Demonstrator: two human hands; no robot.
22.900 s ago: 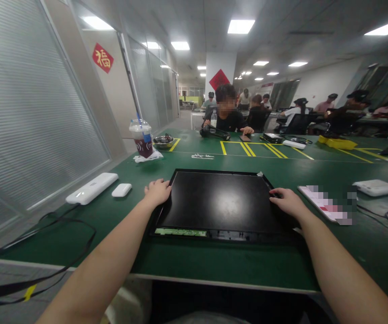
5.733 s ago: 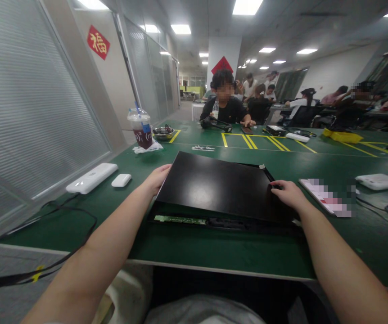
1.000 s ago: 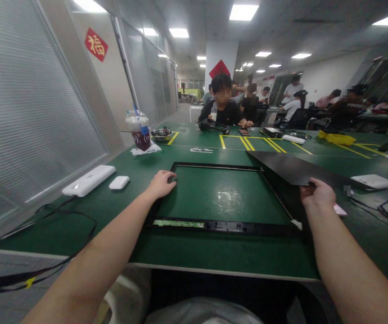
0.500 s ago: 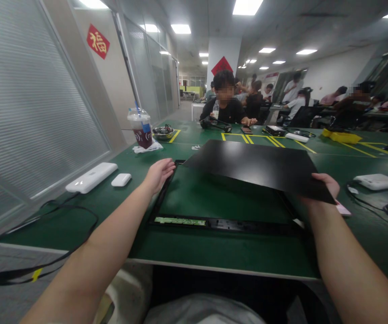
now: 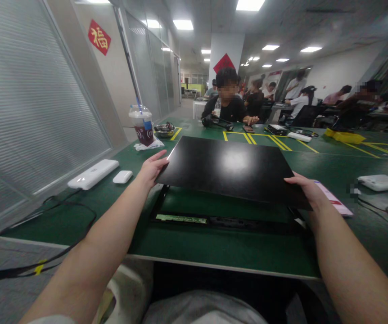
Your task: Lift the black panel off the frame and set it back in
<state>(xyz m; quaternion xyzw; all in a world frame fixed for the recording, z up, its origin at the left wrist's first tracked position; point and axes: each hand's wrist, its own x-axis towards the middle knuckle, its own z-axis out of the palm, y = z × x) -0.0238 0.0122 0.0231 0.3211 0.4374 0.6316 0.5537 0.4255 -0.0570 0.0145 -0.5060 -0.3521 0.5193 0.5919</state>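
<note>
Black panel (image 5: pixel 227 168): raised over black frame (image 5: pixel 251 224), hiding frame's far side. Left hand (image 5: pixel 151 170): at frame's left, pinching panel's left edge, fingers partly extended. Right hand (image 5: pixel 308 190): at frame's right, pinching panel's right edge, thumb on top. Green strip (image 5: pixel 181 219): along frame's near side. Phone (image 5: pixel 336 200): right of frame. Small white case (image 5: pixel 123 177): left of frame. Lidded cup (image 5: pixel 142 128): beyond frame, leftward.

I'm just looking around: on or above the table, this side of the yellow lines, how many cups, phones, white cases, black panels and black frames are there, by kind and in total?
Cup: 1
Phone: 1
White cases: 3
Black panel, held up: 1
Black frame, partly hidden beneath it: 1
Total: 7
</note>
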